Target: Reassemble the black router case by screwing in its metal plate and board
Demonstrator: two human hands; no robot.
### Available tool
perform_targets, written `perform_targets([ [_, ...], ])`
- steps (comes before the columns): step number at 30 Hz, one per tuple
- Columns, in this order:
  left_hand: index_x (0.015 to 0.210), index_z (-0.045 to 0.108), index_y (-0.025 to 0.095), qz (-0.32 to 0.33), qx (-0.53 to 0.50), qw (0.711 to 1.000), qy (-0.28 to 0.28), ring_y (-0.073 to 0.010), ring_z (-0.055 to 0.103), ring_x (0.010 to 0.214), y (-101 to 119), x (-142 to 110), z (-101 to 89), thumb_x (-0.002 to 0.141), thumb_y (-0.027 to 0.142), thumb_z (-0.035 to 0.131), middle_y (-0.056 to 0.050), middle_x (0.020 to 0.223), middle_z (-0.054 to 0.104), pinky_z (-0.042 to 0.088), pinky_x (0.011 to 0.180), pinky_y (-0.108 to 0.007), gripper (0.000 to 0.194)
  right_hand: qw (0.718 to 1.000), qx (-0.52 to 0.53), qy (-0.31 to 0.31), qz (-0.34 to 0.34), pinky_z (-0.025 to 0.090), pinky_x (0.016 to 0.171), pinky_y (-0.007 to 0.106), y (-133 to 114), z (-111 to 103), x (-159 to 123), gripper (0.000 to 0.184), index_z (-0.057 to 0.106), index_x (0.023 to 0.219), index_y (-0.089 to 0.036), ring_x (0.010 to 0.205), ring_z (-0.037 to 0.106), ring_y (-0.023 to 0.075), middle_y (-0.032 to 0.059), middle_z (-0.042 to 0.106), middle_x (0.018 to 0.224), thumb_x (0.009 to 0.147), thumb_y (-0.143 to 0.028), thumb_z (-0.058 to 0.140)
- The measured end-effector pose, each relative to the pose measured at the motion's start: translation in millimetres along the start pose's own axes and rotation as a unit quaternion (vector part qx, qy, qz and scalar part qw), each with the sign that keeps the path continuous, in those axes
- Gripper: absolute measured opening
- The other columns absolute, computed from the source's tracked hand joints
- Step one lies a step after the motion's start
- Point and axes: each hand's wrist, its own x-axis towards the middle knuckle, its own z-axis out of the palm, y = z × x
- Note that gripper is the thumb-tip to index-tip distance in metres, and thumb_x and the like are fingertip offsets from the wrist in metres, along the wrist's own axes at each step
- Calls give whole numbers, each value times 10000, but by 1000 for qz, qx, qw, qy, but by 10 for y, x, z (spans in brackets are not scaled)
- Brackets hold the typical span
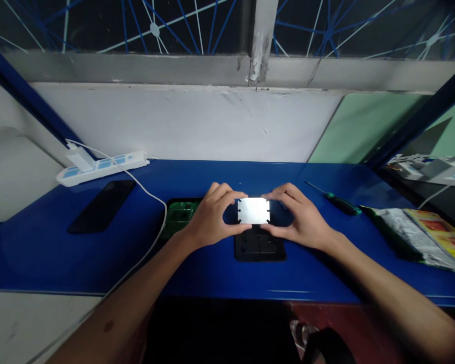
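Note:
A small silvery metal plate (254,211) with notches along its left and right edges is held up in front of me. My left hand (212,215) pinches its left side between thumb and fingers. On the right side, my right hand (299,217) grips it the same way. Below the plate, a black plastic cover (260,247) lies on the blue table. A green circuit board (180,215) in a dark housing sits just left of it, partly hidden behind my left hand.
A white power strip (125,161) with a plugged-in charger (80,157) stands at the back left; its white cable crosses the table. Nearby lies a black phone (101,207). To the right are a green-handled screwdriver (341,203) and a foil packet (420,235).

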Motion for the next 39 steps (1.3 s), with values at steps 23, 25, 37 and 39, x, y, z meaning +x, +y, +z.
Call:
perform_targets([
  [23, 1191, 577, 206, 12, 28, 1000, 1, -222, 473, 868, 6, -5, -14, 788, 420, 821, -33, 941, 545, 407, 727, -339, 518, 1000, 2, 0, -5, 574, 800, 452, 13, -8, -7, 493, 583, 1238, -225, 961, 618, 261, 98, 631, 1048, 827, -435, 755],
  [25, 1198, 573, 217, 11, 30, 999, -1, -223, 476, 872, 0, -7, -10, 790, 433, 818, -33, 944, 546, 411, 728, -340, 523, 1000, 4, 0, -5, 576, 800, 458, 13, -7, -6, 494, 581, 1242, -231, 962, 619, 264, 98, 633, 1050, 826, -433, 754],
  [37, 1202, 556, 200, 37, 100, 994, -18, -248, 469, 901, -14, -11, 13, 772, 432, 830, -71, 1013, 540, 453, 762, -384, 560, 1000, 3, 0, -15, 579, 797, 445, 11, 12, -30, 538, 573, 1268, -217, 955, 633, 259, 106, 644, 1059, 819, -447, 760],
  [39, 1189, 557, 192, 39, 109, 993, -24, -250, 471, 904, -1, -14, 23, 753, 431, 843, -77, 1023, 539, 458, 774, -391, 574, 1000, 6, 3, -24, 581, 789, 444, -5, 19, -26, 541, 568, 1268, -214, 940, 636, 255, 107, 643, 1047, 820, -447, 762],
])
